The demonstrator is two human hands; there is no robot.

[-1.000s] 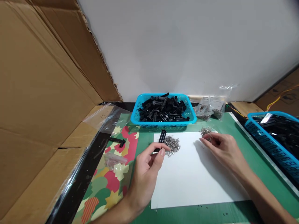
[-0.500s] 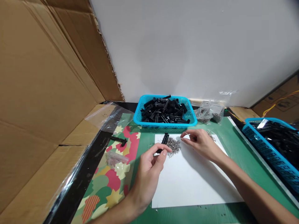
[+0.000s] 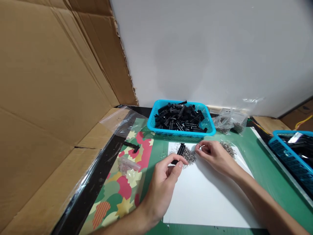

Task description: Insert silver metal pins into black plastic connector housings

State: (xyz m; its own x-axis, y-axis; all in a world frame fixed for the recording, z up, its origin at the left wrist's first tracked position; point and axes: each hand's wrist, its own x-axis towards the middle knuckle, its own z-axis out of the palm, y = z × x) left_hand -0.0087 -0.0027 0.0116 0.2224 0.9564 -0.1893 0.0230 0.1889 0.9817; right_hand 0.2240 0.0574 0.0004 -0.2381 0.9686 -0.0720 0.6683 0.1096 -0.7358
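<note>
My left hand (image 3: 164,182) is closed on a slim black plastic part (image 3: 181,149), which tilts up between thumb and fingers. Behind that part lies a pile of tiny silvery metal pieces (image 3: 189,158) on a white sheet (image 3: 210,199). To the right of the pile, my right hand (image 3: 215,155) pinches a small thin metal piece (image 3: 201,146) between thumb and forefinger, too small to make out its kind. The two hands are a short way apart. A second heap of small metal pieces (image 3: 228,148) lies behind my right hand.
A blue basket (image 3: 181,133) full of black parts stands at the back. Another blue basket (image 3: 288,160) is at the right. Clear bags (image 3: 226,119) of metal pieces sit by the wall. A loose black part (image 3: 132,146) and a small plastic bag (image 3: 128,164) lie on patterned paper at left.
The view has shifted, so everything appears farther right except at the near left. My right thumb and forefinger have closed together on the thin metal piece. My left hand keeps its hold.
</note>
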